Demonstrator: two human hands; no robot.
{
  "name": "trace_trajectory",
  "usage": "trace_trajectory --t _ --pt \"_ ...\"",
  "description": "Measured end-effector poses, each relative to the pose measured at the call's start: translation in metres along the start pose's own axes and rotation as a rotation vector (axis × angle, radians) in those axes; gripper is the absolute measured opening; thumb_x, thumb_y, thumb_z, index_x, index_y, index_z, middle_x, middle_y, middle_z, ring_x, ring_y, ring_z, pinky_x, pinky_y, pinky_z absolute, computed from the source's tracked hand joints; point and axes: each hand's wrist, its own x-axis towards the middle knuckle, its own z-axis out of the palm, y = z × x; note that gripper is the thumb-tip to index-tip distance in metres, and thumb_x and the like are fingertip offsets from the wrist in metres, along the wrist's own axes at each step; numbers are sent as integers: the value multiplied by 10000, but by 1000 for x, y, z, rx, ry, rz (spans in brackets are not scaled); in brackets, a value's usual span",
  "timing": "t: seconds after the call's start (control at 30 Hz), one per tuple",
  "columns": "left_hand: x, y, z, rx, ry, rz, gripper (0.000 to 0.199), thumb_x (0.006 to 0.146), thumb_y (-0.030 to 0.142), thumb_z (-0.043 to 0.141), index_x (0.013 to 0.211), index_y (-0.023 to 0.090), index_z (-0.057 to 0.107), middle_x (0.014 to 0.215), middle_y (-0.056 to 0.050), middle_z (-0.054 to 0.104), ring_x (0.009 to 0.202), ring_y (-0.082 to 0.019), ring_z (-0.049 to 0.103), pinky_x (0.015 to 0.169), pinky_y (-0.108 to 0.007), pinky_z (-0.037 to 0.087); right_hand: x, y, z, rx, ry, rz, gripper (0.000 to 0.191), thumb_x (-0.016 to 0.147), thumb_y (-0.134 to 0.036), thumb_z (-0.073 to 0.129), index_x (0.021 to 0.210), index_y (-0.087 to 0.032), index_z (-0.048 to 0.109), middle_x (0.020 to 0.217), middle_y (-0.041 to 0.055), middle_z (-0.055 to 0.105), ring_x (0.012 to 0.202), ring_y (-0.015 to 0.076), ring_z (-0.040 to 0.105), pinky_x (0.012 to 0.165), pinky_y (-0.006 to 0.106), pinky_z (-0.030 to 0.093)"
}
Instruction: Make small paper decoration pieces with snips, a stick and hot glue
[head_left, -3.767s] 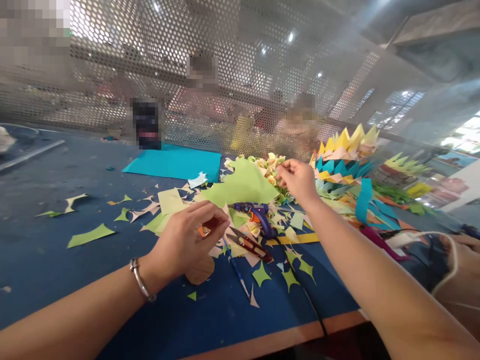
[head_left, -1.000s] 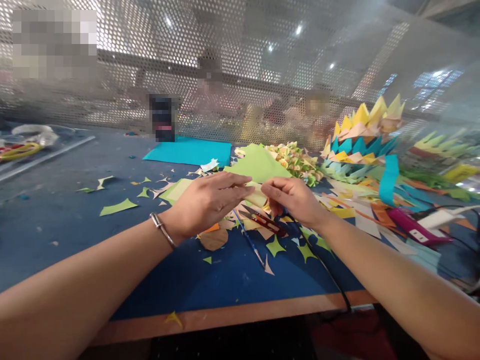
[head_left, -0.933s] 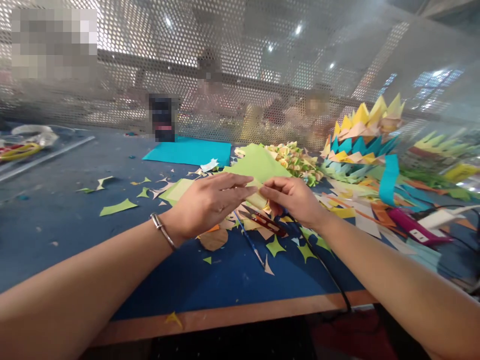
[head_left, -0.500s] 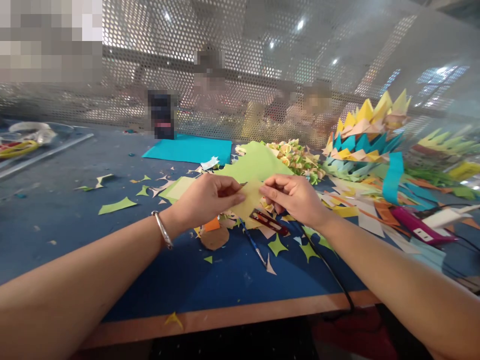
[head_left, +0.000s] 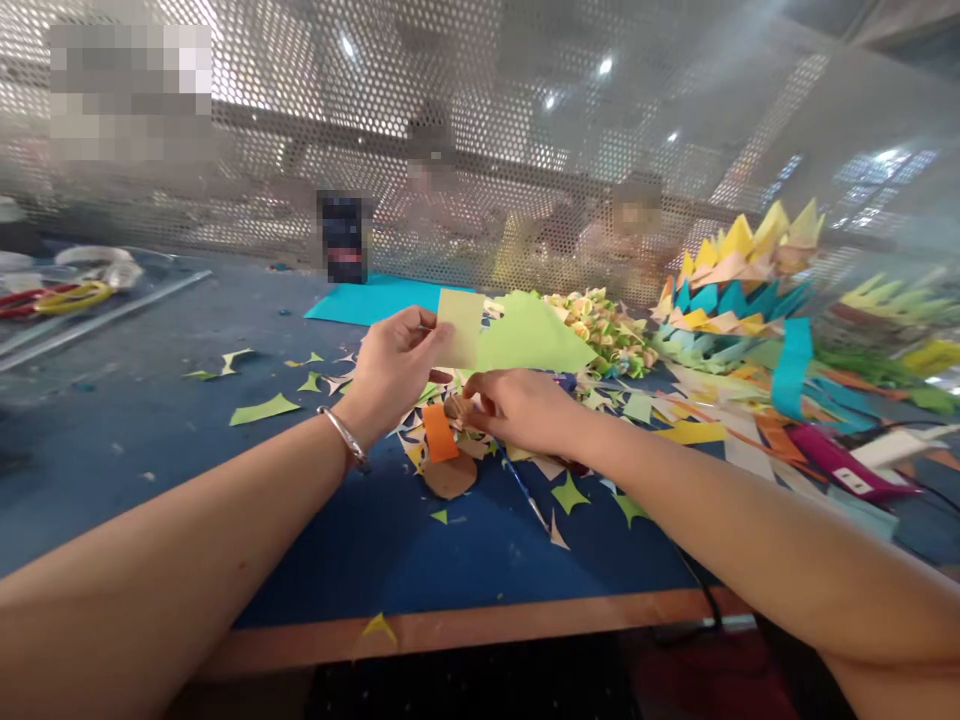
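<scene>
My left hand pinches a pale yellow paper piece and holds it upright over the table. Lower and to the right, my right hand has its fingers closed around a small brown thing, partly hidden by the fingers. Just below it, an orange paper strip lies against a round brown piece. A blue pen-like tool rests among paper scraps. Behind my hands lies a light green sheet.
Curled paper pieces are heaped behind the green sheet. A layered paper model, paper strips and a purple power strip are at the right. A blue sheet and dark phone-like object stand behind; scissors lie far left.
The yellow paper, earlier between both hands, is now raised in my left hand alone. My right hand has moved left and down to the small brown thing. The view has shifted slightly.
</scene>
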Motion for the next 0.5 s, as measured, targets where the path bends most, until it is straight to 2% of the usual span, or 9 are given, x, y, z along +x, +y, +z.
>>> trace_trajectory --t 0.13,0.33,0.5 --pt "3 -3 -4 -44 15 -20 80 814 222 631 779 173 578 746 -22 679 676 -151 658 567 -249 570 13 -7 3 -89 -62 59 275 881 -375 557 1044 -170 643 821 72 691 668 181 570 513 276 207" --pt "2 2 -6 -123 12 -78 77 816 199 640 804 172 569 782 -41 698 732 -160 676 614 -251 555 15 -8 3 -24 -75 111 365 858 -389 573 1149 -168 600 818 61 695 654 176 560 508 270 222" --pt "0 6 -5 -190 5 -125 94 828 174 618 791 182 532 826 -43 701 775 -166 680 665 -274 553 15 -7 5 26 -69 120 331 844 -383 577 1088 -163 620 819 54 696 641 162 561 505 266 232"
